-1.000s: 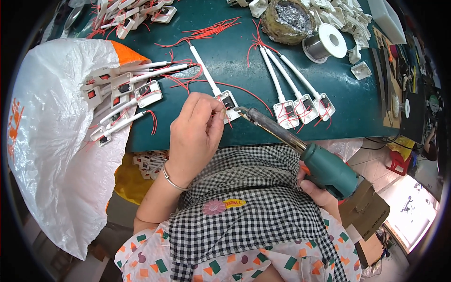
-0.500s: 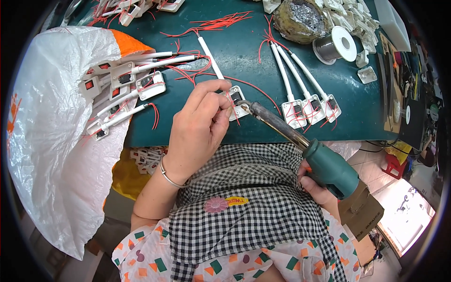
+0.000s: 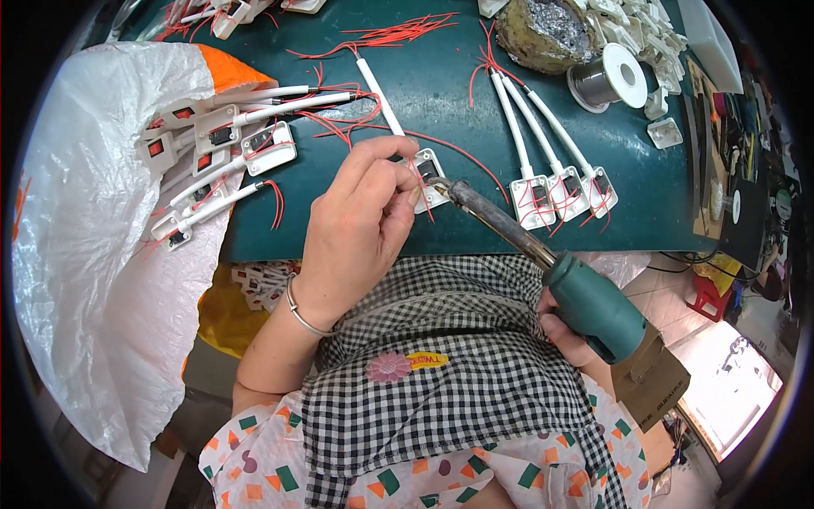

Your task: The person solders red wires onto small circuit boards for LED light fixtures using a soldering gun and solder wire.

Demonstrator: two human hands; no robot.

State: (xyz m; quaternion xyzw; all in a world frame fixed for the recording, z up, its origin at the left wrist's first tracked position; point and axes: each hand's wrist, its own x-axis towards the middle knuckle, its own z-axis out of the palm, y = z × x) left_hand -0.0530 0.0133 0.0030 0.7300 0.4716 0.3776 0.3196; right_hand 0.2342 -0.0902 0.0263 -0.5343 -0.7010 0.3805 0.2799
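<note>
My left hand is closed in a pinch at a thin red wire over an opened white switch housing. A black switch sits in this housing, and a white tube runs from it up the table, with red wires at its far end. In my right hand is a soldering iron with a green handle, partly hiding the fingers. Its bent tip lies at the black switch, close to my left fingertips; whether it touches the terminal I cannot tell.
Three similar white switch assemblies lie to the right. A solder spool stands near a lump-shaped pot and piled white housings. On the left, a white plastic sack lies under more assemblies. Loose red wires lie at the back.
The view has shifted very slightly. Both hands, the iron and the switch housing keep almost the same places relative to each other.
</note>
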